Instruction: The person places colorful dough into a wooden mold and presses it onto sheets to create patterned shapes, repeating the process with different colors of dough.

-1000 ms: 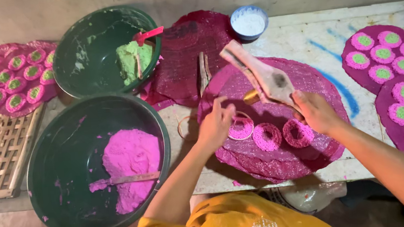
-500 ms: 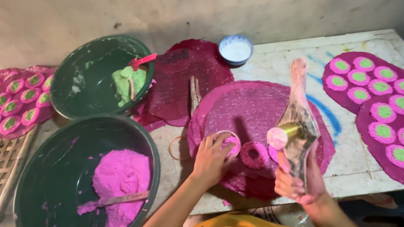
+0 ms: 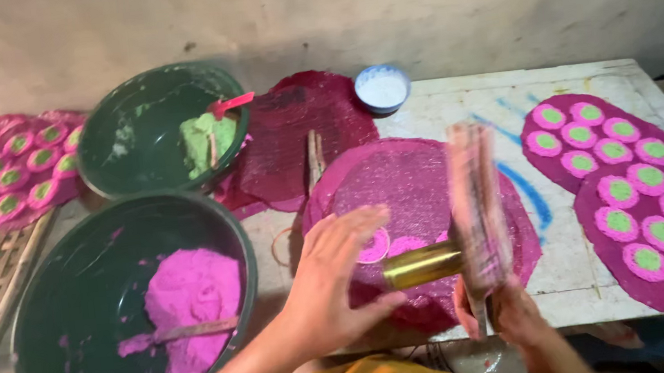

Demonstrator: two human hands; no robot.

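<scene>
A white, paint-streaked tabletop (image 3: 587, 266) carries two large dark green basins, the nearer (image 3: 126, 303) holding pink dough, the farther (image 3: 162, 130) green dough. Between the hands lies a round magenta woven mat (image 3: 418, 181) with small pink dough discs (image 3: 374, 245) on its near side. The right hand (image 3: 510, 316) grips a clear plastic piping bag (image 3: 474, 196), its fingers clamped on the lower end. The bag stands nearly upright, blurred by motion, while its short brass-coloured nozzle (image 3: 422, 265) lies horizontal, pointing left toward the left hand (image 3: 334, 281). That hand hovers flat, fingers together and extended, just left of the nozzle tip and above the discs, holding nothing. Half a second ago the left hand pressed a disc and the bag leaned farther right; both have since drawn closer together.
</scene>
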